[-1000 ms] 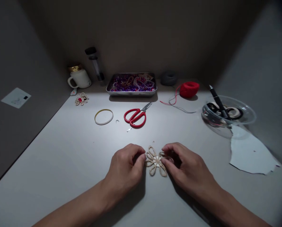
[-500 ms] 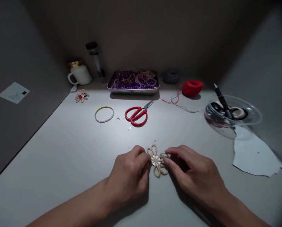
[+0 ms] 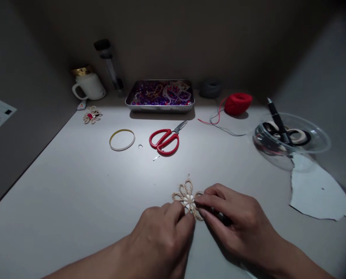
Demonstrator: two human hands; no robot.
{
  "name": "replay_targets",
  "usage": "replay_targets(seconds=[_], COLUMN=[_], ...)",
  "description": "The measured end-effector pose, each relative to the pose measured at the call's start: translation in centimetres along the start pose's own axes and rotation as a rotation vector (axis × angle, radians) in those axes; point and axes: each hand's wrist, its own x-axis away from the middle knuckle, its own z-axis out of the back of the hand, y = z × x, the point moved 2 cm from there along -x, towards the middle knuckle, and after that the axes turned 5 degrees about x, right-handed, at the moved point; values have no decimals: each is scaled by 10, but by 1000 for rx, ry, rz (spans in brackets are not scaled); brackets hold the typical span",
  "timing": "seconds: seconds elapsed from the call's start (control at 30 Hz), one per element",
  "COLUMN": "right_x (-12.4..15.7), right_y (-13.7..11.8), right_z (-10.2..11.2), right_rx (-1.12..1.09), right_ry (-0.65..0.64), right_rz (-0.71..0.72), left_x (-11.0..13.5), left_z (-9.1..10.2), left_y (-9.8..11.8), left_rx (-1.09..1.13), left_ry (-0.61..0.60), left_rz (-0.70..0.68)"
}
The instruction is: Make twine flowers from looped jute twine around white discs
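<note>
A small flower made of looped tan twine point(image 3: 187, 195) lies on the grey table point(image 3: 83, 193) near the front. My left hand point(image 3: 164, 236) is curled below it, its fingertips pressing on the flower's lower edge. From the right, my right hand point(image 3: 233, 221) pinches the flower's right side between thumb and forefinger. The lower right loops are hidden under my fingers. The upper and left loops show freely.
Red scissors point(image 3: 165, 140) and a yellow ring point(image 3: 122, 139) lie mid-table. A metal tray of purple beads point(image 3: 160, 95), a white mug point(image 3: 88, 86), a finished twine flower point(image 3: 92, 115), red thread spool point(image 3: 238, 103), a clear bowl with a pen point(image 3: 292, 141) and torn paper point(image 3: 318, 192) surround them.
My left hand slid down from the flower's left side to below it. The flower has turned a little under my fingers. The view has shifted slightly.
</note>
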Motion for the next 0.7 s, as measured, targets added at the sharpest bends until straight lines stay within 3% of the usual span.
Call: replay_targets(seconds=[0.13,0.33,0.5,0.7], right_x=[0,-5,-7,-7], right_y=[0,0,2,2], right_z=[-1,-7,-6,-8], right_rx=[-29,69,14,34], right_ry=[144,22,22,62], right_rz=[108,147,133,160], left_x=[0,0,-1,-1], left_z=[-4,-6,-7,-8], left_y=[-3,-7,-11,-15], left_rx=[-63,-176,-247,-277], left_ry=[65,173,252,246], left_rz=[-81,-162,-171,-163])
